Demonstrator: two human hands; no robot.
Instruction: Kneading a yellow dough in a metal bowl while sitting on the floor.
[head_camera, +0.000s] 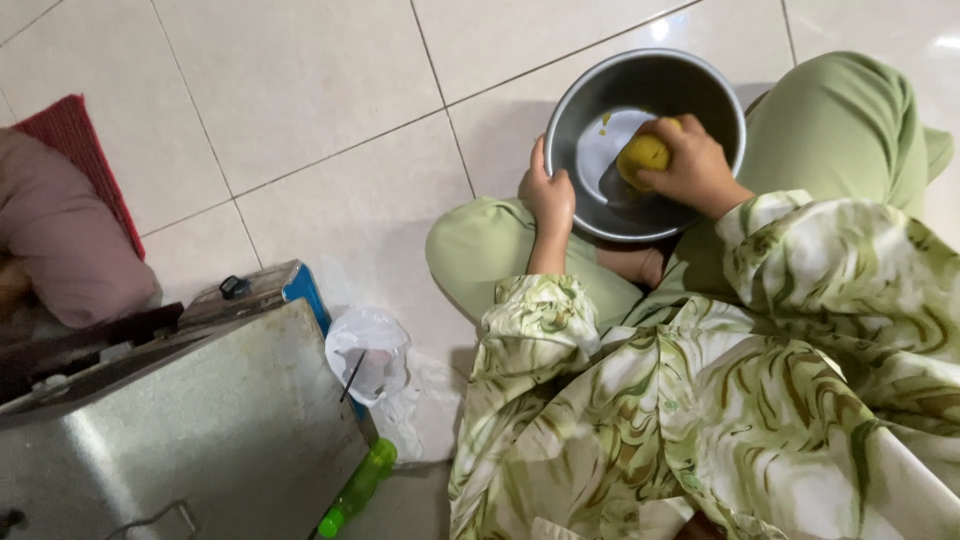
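Observation:
A round steel bowl (700, 80) rests on the tiled floor between my knees. My left hand (549, 194) grips the bowl's near left rim. My right hand (693, 165) is inside the bowl, closed around a yellow lump (643, 154) that looks like dough or a soft fruit. Small yellow bits stick to the bowl's inner wall. I sit cross-legged in green trousers and a green-and-white patterned top.
A metal box-like appliance (170, 430) stands at lower left, with a blue-edged item (300, 285) behind it. A crumpled clear plastic bag (368, 352) and a green bottle (358, 488) lie beside it. A red mat (75, 135) and pink cloth (60, 240) are at far left.

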